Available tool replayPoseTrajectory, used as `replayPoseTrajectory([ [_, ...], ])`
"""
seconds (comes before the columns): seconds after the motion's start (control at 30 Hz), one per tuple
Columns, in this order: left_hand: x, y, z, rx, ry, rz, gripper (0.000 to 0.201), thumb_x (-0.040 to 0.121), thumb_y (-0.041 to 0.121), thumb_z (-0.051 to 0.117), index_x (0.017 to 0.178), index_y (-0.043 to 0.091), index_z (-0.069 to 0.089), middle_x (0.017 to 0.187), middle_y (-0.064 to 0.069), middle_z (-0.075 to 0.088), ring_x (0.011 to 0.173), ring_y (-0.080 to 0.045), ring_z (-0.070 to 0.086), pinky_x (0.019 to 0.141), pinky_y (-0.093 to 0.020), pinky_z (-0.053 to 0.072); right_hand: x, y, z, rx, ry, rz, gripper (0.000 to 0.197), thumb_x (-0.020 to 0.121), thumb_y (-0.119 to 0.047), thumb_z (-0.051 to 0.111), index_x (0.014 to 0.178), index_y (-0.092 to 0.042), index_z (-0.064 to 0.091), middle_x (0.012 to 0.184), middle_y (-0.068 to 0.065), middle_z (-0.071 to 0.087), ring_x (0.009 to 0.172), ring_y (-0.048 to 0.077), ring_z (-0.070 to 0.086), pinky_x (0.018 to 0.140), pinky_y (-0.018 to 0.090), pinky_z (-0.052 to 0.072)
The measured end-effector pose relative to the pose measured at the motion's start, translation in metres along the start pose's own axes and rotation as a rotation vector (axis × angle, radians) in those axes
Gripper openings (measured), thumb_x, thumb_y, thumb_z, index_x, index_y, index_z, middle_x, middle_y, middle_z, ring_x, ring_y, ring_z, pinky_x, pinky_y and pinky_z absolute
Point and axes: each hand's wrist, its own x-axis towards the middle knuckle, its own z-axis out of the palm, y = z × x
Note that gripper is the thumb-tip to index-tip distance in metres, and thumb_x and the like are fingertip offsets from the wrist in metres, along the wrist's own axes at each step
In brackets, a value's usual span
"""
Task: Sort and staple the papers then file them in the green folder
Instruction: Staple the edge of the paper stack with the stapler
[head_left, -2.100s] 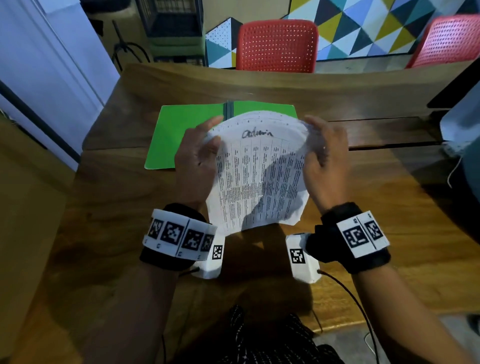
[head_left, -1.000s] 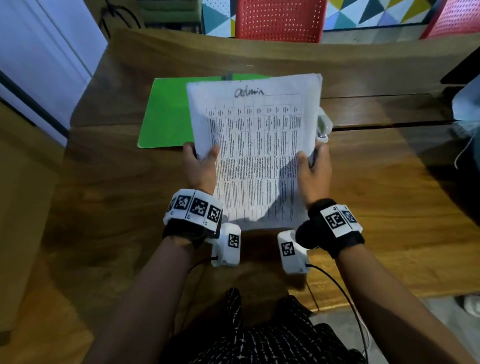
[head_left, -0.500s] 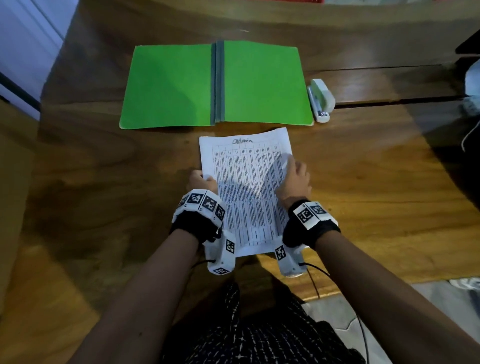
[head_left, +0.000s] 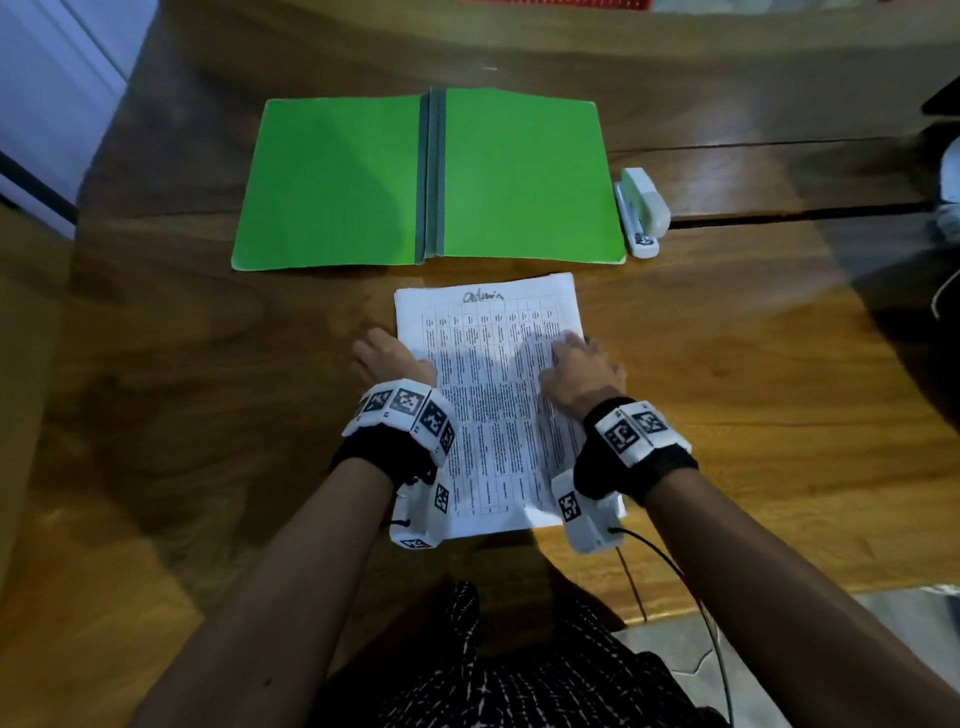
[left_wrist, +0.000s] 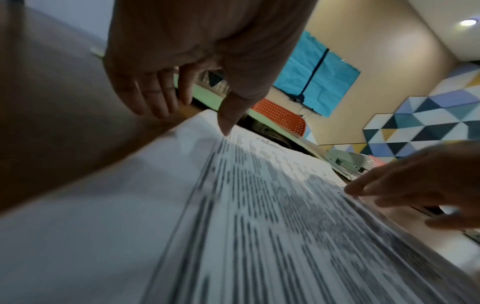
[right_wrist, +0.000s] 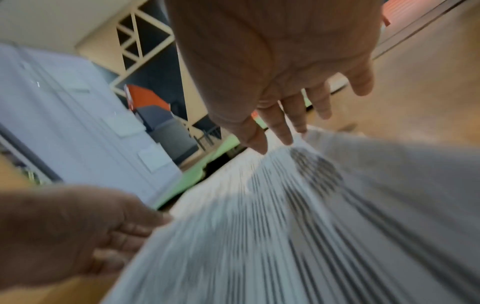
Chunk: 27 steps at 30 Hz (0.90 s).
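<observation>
White printed paper stack (head_left: 491, 395) now flat on wooden tabletop (head_left: 753, 374), below open green folder (head_left: 519, 176); left hand (head_left: 389, 358), right hand (head_left: 582, 371) fingers relaxed at side edges.

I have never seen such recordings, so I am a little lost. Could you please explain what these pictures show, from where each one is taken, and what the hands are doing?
There is no machine: a person works with bare hands and wears three cameras. The head view looks down at a wooden table. The other two views come from white cameras strapped at the wrists and look along the fingers, so they are close and blurred.

On the table lie an open green folder, a white stapler at its right edge, and a stack of printed papers nearer the person. The left hand rests at the stack's left edge, the right hand on its right side. Both have relaxed fingers; nothing is gripped.
</observation>
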Motion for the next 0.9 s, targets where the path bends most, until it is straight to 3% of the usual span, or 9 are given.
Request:
replayPoseTrajectory([
  [0.07, 0.005, 0.016, -0.006, 0.037, -0.005, 0.084, 0.052, 0.082, 0.010, 0.064, 0.128, 0.002, 0.040, 0.139, -0.019, 0.036, 0.130, -0.035, 0.034, 0.107, -0.046, 0.035, 0.009, 0.000, -0.028, 0.068, 0.107, 0.028, 0.040, 0.090, -0.023, 0.045, 0.127, -0.011, 0.050, 0.138, 0.013, 0.049, 0.128, 0.030, 0.042, 0.111, 0.049, 0.029],
  [0.13, 0.010, 0.039, -0.008, 0.077, -0.074, 0.228, 0.052, 0.086, 0.013, 0.062, 0.132, 0.007, 0.039, 0.141, -0.017, 0.035, 0.131, -0.033, 0.036, 0.108, -0.042, 0.035, 0.026, 0.001, -0.060, 0.106, 0.215, 0.037, 0.035, 0.088, -0.021, 0.047, 0.118, -0.007, 0.057, 0.126, 0.019, 0.056, 0.119, 0.034, 0.050, 0.104, 0.046, 0.039],
  [0.23, 0.012, 0.075, 0.004, 0.040, -0.142, 0.449, 0.047, 0.087, 0.008, 0.060, 0.130, 0.006, 0.040, 0.137, -0.014, 0.040, 0.123, -0.031, 0.047, 0.106, -0.039, 0.041, 0.068, 0.006, -0.105, 0.149, 0.321, 0.070, 0.034, 0.087, -0.018, 0.049, 0.116, -0.004, 0.057, 0.126, 0.021, 0.055, 0.117, 0.037, 0.051, 0.102, 0.048, 0.042],
  [0.33, 0.012, 0.098, 0.026, 0.176, -0.266, 0.587, 0.051, 0.088, 0.012, 0.059, 0.135, 0.009, 0.038, 0.138, -0.013, 0.041, 0.127, -0.030, 0.044, 0.105, -0.041, 0.040, 0.104, 0.018, -0.137, 0.135, 0.346, 0.140, 0.042, 0.086, -0.018, 0.048, 0.126, -0.004, 0.049, 0.136, 0.021, 0.045, 0.124, 0.039, 0.045, 0.104, 0.050, 0.039],
  [0.43, 0.017, 0.109, 0.048, 0.340, -0.409, 0.605, 0.058, 0.086, 0.019, 0.063, 0.137, 0.013, 0.037, 0.143, -0.012, 0.036, 0.135, -0.029, 0.032, 0.108, -0.042, 0.031, 0.130, 0.031, -0.150, 0.110, 0.291, 0.208, 0.053, 0.089, -0.017, 0.049, 0.138, -0.004, 0.033, 0.147, 0.019, 0.031, 0.133, 0.037, 0.034, 0.110, 0.047, 0.033],
  [0.53, 0.021, 0.108, 0.063, 0.543, -0.432, 0.625, 0.066, 0.079, 0.031, 0.069, 0.135, 0.017, 0.038, 0.141, -0.011, 0.034, 0.133, -0.029, 0.029, 0.107, -0.048, 0.030, 0.151, 0.037, -0.145, 0.180, 0.178, 0.240, 0.054, 0.093, -0.014, 0.046, 0.141, -0.003, 0.024, 0.146, 0.021, 0.034, 0.130, 0.036, 0.040, 0.104, 0.042, 0.037],
  [0.7, 0.027, 0.104, 0.071, 0.614, -0.368, 0.669, 0.072, 0.076, 0.037, 0.070, 0.133, 0.011, 0.036, 0.138, -0.011, 0.036, 0.129, -0.028, 0.033, 0.105, -0.045, 0.033, 0.171, 0.040, -0.135, 0.159, 0.167, 0.237, 0.039, 0.092, -0.016, 0.051, 0.124, 0.006, 0.046, 0.132, 0.023, 0.053, 0.119, 0.035, 0.053, 0.091, 0.039, 0.045],
  [0.83, 0.031, 0.103, 0.068, 0.577, -0.400, 0.680, 0.068, 0.077, 0.036, 0.071, 0.131, 0.011, 0.038, 0.136, -0.010, 0.037, 0.129, -0.027, 0.033, 0.105, -0.044, 0.033, 0.174, 0.045, -0.128, 0.222, 0.190, 0.259, 0.046, 0.091, -0.023, 0.051, 0.127, 0.004, 0.041, 0.131, 0.023, 0.052, 0.118, 0.037, 0.052, 0.093, 0.040, 0.046],
  [0.9, 0.033, 0.099, 0.062, 0.527, -0.410, 0.674, 0.062, 0.081, 0.032, 0.067, 0.132, 0.012, 0.038, 0.138, -0.010, 0.037, 0.130, -0.027, 0.033, 0.106, -0.044, 0.032, 0.169, 0.050, -0.125, 0.337, 0.246, 0.254, 0.044, 0.092, -0.025, 0.049, 0.125, 0.003, 0.044, 0.129, 0.022, 0.055, 0.115, 0.035, 0.056, 0.083, 0.033, 0.047],
])
